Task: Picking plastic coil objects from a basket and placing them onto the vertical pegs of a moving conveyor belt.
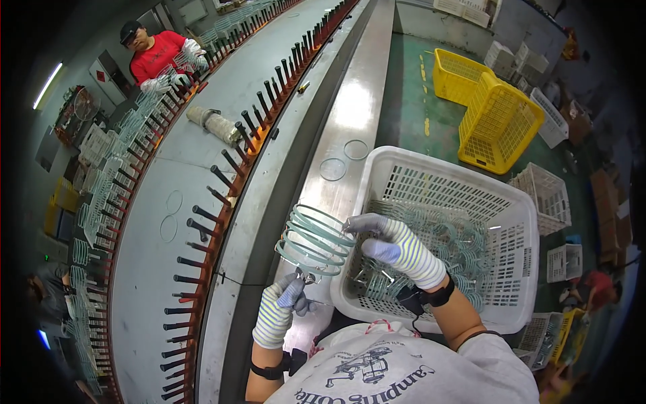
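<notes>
A pale green wire coil point(313, 239) with several loops stands tilted above the metal ledge, between my gloved hands. My left hand point(286, 306) is closed on its lower end, where a small shiny metal fitting point(306, 276) shows by the fingertips. The stretched fingertips of my right hand point(400, 249) touch the coil's upper right side, with the thumb held apart below. Under my right wrist a white slatted basket point(451, 165) holds a heap of similar pale green coils point(464, 249) with shiny metal ends.
Two flat wire rings point(333, 169) lie on the metal ledge point(353, 101). Left of it runs a conveyor edged with upright black pegs point(198, 261). A wrapped roll point(214, 124) rests on it. Yellow crates point(501, 124) stand behind the basket. A person in red point(158, 57) works across the conveyor.
</notes>
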The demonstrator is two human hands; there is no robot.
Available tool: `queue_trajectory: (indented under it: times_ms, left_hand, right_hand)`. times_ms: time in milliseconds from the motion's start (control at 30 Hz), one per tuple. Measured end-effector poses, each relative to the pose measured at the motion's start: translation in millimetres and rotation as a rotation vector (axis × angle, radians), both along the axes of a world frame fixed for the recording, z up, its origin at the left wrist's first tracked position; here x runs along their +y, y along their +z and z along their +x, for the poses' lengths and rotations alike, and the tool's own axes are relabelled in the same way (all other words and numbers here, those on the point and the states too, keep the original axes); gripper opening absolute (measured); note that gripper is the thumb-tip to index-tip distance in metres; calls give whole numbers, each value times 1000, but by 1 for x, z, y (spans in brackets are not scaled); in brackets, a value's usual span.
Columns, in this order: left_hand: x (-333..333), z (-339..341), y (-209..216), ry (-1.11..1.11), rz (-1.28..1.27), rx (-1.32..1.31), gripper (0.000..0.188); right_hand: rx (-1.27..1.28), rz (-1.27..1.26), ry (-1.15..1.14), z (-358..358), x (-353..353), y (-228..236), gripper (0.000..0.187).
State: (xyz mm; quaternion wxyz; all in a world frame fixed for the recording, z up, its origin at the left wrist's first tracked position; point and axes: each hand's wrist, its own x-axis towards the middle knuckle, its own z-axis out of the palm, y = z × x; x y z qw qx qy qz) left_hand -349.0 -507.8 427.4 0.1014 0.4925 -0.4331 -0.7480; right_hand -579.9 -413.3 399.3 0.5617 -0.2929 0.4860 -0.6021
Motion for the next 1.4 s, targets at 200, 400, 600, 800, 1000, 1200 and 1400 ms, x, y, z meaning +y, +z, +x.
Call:
queue_trajectory:
  times_ms: [200, 400, 600, 800, 1000, 1200, 1400]
  left_hand:
    - [-3, -20, 0, -23, 97, 50, 40]
    - [-11, -39, 2, -27, 134, 99, 39]
    - [-18, -59, 5, -35, 154, 119, 38]
    - [-24, -81, 9, -28, 214, 165, 40]
    - [-40, -99, -6, -5, 458, 311, 42]
    - [-51, -119, -13, 82, 863, 580, 40]
    - [-52, -148, -7, 80, 829, 624, 33]
  right_hand:
    - [-92, -166, -84, -7, -15, -4, 14]
    - [-235, -119, -194, -24, -20, -2, 17]
    - [-335, -45, -202, -45, -26, 4, 18]
    - [-85, -95, -145, -68, -32, 5, 28]
    - [-73, -151, -505, -109, -43, 3, 35]
    - [63, -81, -361, -133, -60, -6, 47]
    - [-139, -106, -382, -163, -87, -46, 42]
